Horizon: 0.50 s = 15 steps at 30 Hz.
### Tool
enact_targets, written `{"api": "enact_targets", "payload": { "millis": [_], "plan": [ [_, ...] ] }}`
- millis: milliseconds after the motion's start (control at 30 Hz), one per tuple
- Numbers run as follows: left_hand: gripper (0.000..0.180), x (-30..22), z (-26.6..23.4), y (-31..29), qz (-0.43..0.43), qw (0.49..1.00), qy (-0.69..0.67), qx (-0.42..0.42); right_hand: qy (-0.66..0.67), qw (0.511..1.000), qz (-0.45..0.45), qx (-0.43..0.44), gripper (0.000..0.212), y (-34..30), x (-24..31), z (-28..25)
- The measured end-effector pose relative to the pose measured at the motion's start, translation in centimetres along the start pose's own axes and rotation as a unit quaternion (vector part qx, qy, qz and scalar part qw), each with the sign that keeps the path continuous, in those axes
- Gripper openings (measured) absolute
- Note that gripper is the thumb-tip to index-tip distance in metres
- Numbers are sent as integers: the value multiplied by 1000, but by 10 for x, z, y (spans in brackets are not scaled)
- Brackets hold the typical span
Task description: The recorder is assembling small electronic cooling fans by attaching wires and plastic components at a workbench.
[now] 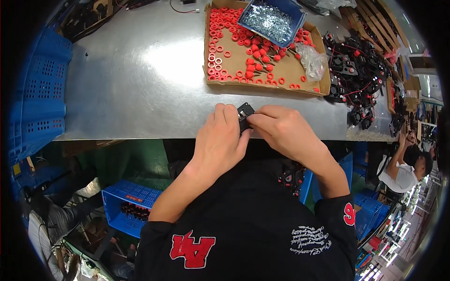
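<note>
Over the near edge of the metal table, my left hand (pixel 218 140) grips a small black plastic part (pixel 245 111) from its left side, fingers curled and thumb underneath. My right hand (pixel 281 129) pinches at the same part from the right, with thumb and forefinger meeting at its edge. Small light metallic bits show on the part's upper face. Whether anything tiny sits between my right fingertips cannot be made out. Just beyond my hands lies a cardboard tray (pixel 267 88) with red rings (pixel 227 54) and red-capped pieces (pixel 257 68).
A blue bin of small metal nuts or washers (pixel 269 21) rests on the tray, near a clear plastic bag (pixel 311 63). Black fan assemblies with wires (pixel 347 65) pile up at right. Blue crates (pixel 44 84) line the left side. Another person (pixel 401 173) sits far right.
</note>
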State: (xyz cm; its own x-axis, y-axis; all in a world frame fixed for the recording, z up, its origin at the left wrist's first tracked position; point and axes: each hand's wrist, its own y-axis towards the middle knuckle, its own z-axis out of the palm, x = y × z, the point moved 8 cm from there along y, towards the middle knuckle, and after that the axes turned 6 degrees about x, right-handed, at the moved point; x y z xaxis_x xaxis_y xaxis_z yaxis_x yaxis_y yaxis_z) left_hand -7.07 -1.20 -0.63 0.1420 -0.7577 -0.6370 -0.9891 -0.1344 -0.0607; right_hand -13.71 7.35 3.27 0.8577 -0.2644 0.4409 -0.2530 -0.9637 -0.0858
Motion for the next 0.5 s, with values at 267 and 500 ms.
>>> {"api": "enact_targets", "payload": {
  "millis": [267, 500],
  "plan": [
    [42, -2, -1, -2, 9, 1000, -18, -19, 134, 985, 12, -106, 18, -13, -18, 4],
    [41, -3, 0, 0, 14, 1000, 10, -5, 179, 967, 36, -176, 14, -20, -27, 10]
  ]
}}
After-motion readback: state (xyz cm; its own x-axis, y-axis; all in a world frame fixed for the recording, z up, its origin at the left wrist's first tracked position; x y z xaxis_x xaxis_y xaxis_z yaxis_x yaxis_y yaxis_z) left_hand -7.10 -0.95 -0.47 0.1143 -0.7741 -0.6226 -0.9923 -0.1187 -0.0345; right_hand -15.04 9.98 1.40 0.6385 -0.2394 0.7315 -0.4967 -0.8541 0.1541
